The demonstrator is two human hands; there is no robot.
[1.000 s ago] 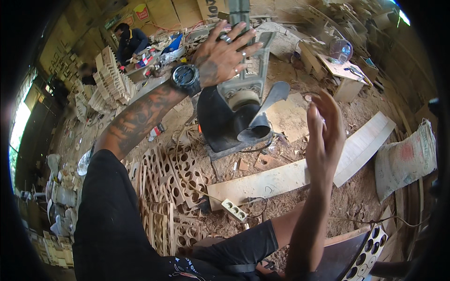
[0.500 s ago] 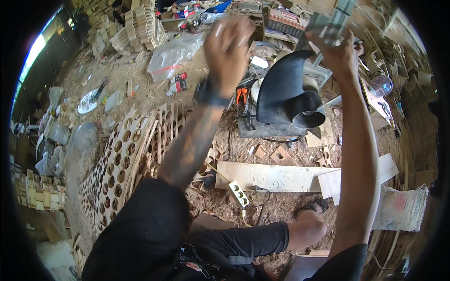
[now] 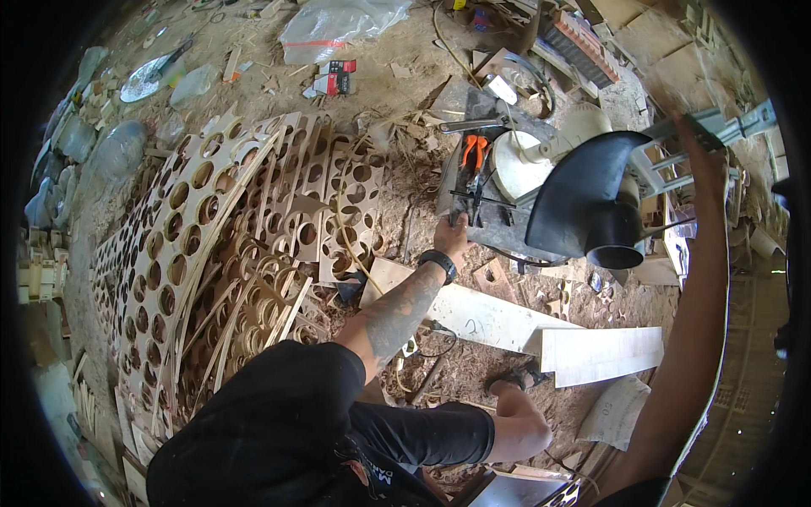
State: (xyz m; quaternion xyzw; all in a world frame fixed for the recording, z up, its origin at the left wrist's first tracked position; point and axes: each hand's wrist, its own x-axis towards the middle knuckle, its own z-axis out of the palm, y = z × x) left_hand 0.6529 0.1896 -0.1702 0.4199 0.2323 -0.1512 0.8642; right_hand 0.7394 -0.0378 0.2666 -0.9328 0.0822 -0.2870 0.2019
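A machine with a black curved hood [image 3: 583, 198] and a round spout stands on a dark metal base [image 3: 507, 237]. My left hand [image 3: 454, 238] is closed on the near left edge of this base, its fingers partly hidden. At the machine's right side, my right hand [image 3: 708, 156] reaches up to a grey metal rail [image 3: 748, 125] and appears closed around it; shadow and blur hide some fingers. Orange-handled pliers [image 3: 475, 154] lie on the base, beside a white disc [image 3: 517, 167].
Wooden sheets cut with round holes [image 3: 190, 228] are stacked at the left. A long pale board [image 3: 494, 317] and a shorter board [image 3: 601, 351] lie before the machine. A clear plastic bag [image 3: 334, 29] and a red-and-black box [image 3: 335, 78] rest on the sawdust-covered floor.
My left hand has come down from the air to the base's edge. My right hand and the metal rail have swung right and lower. The view has turned, shifting the machine rightward.
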